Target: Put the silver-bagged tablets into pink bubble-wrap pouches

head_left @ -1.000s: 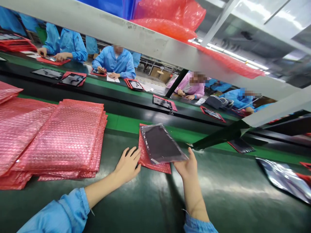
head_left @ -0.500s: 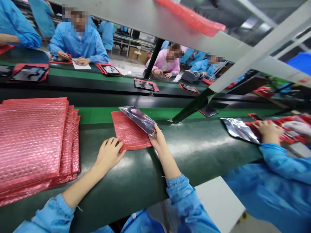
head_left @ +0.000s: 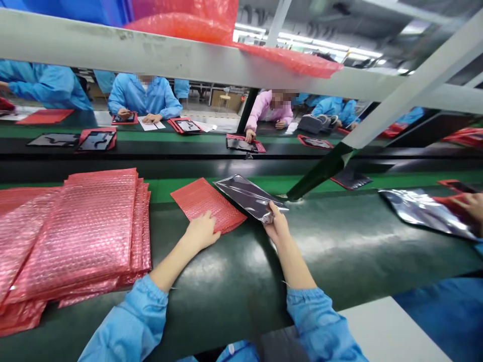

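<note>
My right hand grips the near right corner of a dark flat panel in shiny clear film, thumb on top. The panel is tilted, its left side close to a red bubble-wrap bag lying on the green work surface. On the near edge of that bag rests my left hand, palm down with the thumb apart from the fingers; the fingertips are partly hidden. Left of it lies a thick stack of red bubble-wrap bags.
A slanted post rises from the bench right of the panel. A co-worker's hand is at the right edge, near a silvery film-wrapped sheet. Across the line, people in blue and pink handle panels on red bags. A white rail crosses above.
The wrapped panel has moved to the right off most of the red bag, uncovering it. My left hand has moved onto the bag's near edge. The camera view has shifted.
</note>
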Demonstrator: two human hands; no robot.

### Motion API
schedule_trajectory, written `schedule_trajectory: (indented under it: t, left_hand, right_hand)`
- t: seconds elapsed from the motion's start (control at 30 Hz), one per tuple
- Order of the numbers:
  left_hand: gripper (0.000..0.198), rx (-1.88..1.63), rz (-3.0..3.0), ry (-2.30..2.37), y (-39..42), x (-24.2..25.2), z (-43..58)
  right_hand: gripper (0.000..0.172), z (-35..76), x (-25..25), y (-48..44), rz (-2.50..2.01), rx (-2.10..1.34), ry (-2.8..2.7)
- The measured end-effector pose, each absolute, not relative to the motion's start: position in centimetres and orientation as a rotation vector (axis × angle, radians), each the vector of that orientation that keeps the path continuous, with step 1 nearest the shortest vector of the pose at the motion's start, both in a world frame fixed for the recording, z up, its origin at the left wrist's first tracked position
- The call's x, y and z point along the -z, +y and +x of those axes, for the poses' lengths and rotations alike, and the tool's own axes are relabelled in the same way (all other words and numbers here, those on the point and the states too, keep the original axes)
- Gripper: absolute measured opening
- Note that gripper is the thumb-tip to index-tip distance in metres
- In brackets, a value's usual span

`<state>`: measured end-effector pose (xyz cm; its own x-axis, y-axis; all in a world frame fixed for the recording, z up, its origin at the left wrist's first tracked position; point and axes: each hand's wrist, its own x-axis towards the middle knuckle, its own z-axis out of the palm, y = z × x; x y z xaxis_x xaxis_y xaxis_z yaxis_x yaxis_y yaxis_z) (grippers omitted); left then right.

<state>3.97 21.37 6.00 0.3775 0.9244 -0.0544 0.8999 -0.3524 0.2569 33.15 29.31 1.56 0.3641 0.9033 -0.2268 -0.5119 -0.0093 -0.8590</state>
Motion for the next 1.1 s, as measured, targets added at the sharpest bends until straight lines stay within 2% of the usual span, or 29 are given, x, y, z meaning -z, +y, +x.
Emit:
schedule_trajectory:
  t: [0.1, 0.3, 0.43, 0.53, 0.7, 0.9, 1.1]
  left_hand:
    - [0.025, -0.228, 2.362, 1.526, 22.4, -5.1, 4.3]
    - [0.035, -0.332, 2.229, 1.551, 22.5, -4.1, 4.6]
    - [0.024, -0.285, 2.206, 1.525, 22.6, -4.2, 4.6]
    - [0.018, -0.275, 2.269, 1.450, 22.6, -4.3, 4.1]
    - [0.028, -0.321, 2.437, 1.414, 22.2, -5.0, 3.5]
    - [0.031, -0.287, 2.609, 1.406, 20.6, -6.0, 3.4]
    - [0.029, -0.255, 2.657, 1.515, 19.0, -7.0, 2.5]
  right_hand:
    - [0.036, 33.9, -2.5, 26.9, -1.063, -1.167, -0.459]
    - [0.032, 37.4, -0.9, 17.3, -1.219, -1.032, -0.369]
    - [0.032, 39.1, 0.3, 10.3, -1.434, -0.868, -0.336]
    - [0.040, 39.1, 0.3, 7.1, -1.547, -0.921, -0.297]
    - [0.054, 39.2, -0.9, 5.6, -1.614, -1.021, -0.362]
    - [0.047, 39.7, -3.8, 6.5, -1.641, -1.009, -0.342]
    - [0.043, 37.3, -5.2, 9.0, -1.573, -1.176, -0.447]
